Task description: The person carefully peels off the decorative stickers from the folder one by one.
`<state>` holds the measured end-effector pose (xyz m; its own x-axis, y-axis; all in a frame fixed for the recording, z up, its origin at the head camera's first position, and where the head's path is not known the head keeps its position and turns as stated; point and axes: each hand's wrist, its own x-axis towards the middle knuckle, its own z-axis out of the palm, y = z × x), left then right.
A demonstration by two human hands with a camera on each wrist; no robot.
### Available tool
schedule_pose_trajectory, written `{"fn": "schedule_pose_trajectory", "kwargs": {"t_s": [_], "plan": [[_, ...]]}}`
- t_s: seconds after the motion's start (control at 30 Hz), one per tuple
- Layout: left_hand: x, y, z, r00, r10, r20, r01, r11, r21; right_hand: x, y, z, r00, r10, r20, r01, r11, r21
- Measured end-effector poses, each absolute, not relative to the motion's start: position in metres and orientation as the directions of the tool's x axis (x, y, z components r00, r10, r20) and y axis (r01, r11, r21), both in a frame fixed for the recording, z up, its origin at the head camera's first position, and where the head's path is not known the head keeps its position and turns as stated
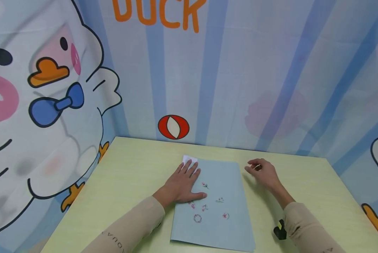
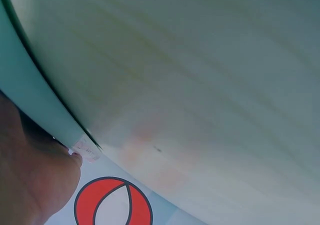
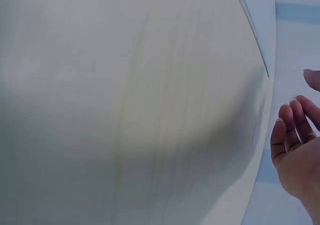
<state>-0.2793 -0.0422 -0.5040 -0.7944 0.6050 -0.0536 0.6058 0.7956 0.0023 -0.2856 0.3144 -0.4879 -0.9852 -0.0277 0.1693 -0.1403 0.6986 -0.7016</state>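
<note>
A light blue paper sheet lies on the table, with small red and pink floral designs scattered over its lower half. My left hand rests flat on its left side, fingers straight and thumb pointing right. Under those fingertips, a small white piece of paper sticks out past the sheet's top left corner; pinkish marks show on it in the left wrist view. To the right of the sheet my right hand is raised over the table, its fingers loosely bent. Thumb and fingers stand apart in the right wrist view, with nothing between them.
The pale yellow table ends at a cloth backdrop with blue stripes, a duck and a red ball. A small black object sits at the right sleeve's cuff.
</note>
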Motion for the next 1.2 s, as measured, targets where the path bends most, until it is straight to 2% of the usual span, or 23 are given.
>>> {"fn": "schedule_pose_trajectory", "kwargs": {"t_s": [0.43,0.67,0.87,1.2], "plan": [[-0.279,-0.042,-0.503,-0.797,0.601,-0.06,0.601,0.799,0.005,-0.286,0.272,-0.491,-0.987,-0.096,0.132,-0.163,0.576,-0.801],[-0.278,-0.043,-0.501,-0.8,0.598,-0.059,0.598,0.801,0.018,-0.287,0.249,-0.496,-0.988,-0.135,0.071,-0.128,0.488,-0.863],[-0.28,-0.043,-0.503,-0.8,0.598,-0.047,0.599,0.801,0.01,-0.284,0.228,-0.5,-0.984,-0.173,0.035,-0.119,0.504,-0.855],[-0.283,-0.042,-0.505,-0.803,0.595,-0.024,0.593,0.803,0.06,-0.278,0.209,-0.505,-0.958,-0.283,0.039,-0.194,0.544,-0.817]]}}
